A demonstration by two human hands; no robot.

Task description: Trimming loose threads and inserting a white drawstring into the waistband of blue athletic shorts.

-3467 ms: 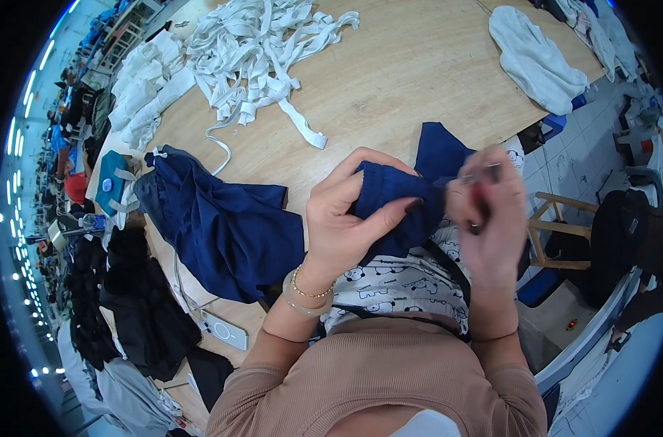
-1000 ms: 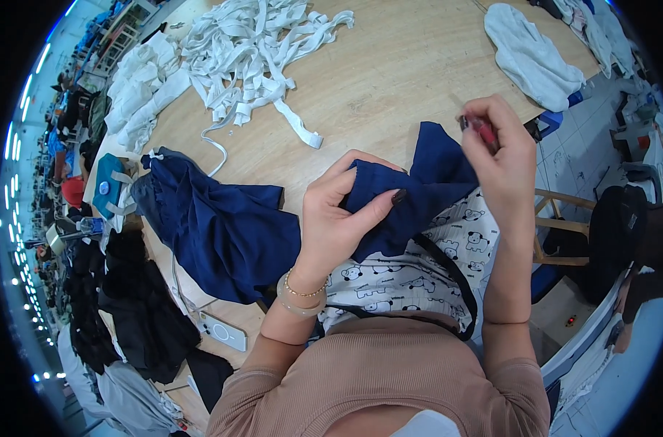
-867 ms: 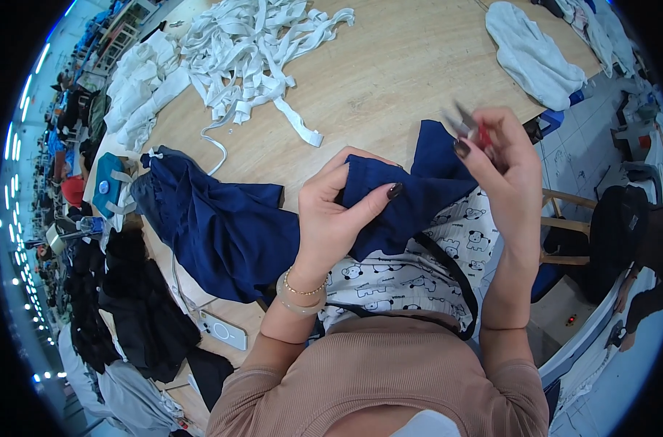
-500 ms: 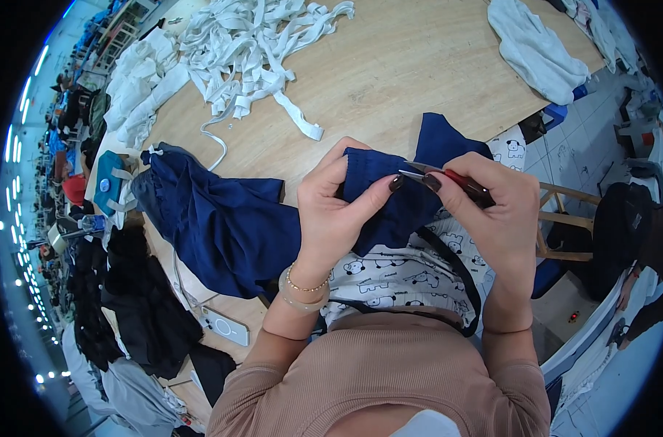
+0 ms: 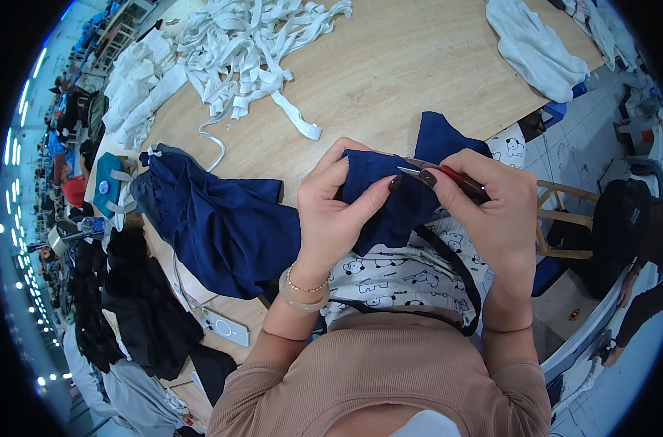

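My left hand (image 5: pixel 331 200) is closed on the gathered, elastic-looking edge of a dark blue garment (image 5: pixel 226 229), its thumb pressed on the cloth. Part of the garment spreads over the table to the left, and another part hangs below my hands. My right hand (image 5: pixel 488 200) grips small thread snips (image 5: pixel 462 179) with dark red handles. Their pointed metal blades are spread apart and lie at the gathered edge, close to my left thumb. Whether a thread lies between the blades is too small to tell.
White elastic strips (image 5: pixel 237 54) are heaped on the wooden table (image 5: pixel 389 65). A white cloth (image 5: pixel 535 51) lies at the far right edge. A phone (image 5: pixel 226 327), black garments (image 5: pixel 138 298) and a teal box (image 5: pixel 107 184) are at the left. A wooden stool (image 5: pixel 564 218) stands right.
The snips' blades have spread apart, with the tips still near my left thumb. My left hand and the garment have hardly moved.
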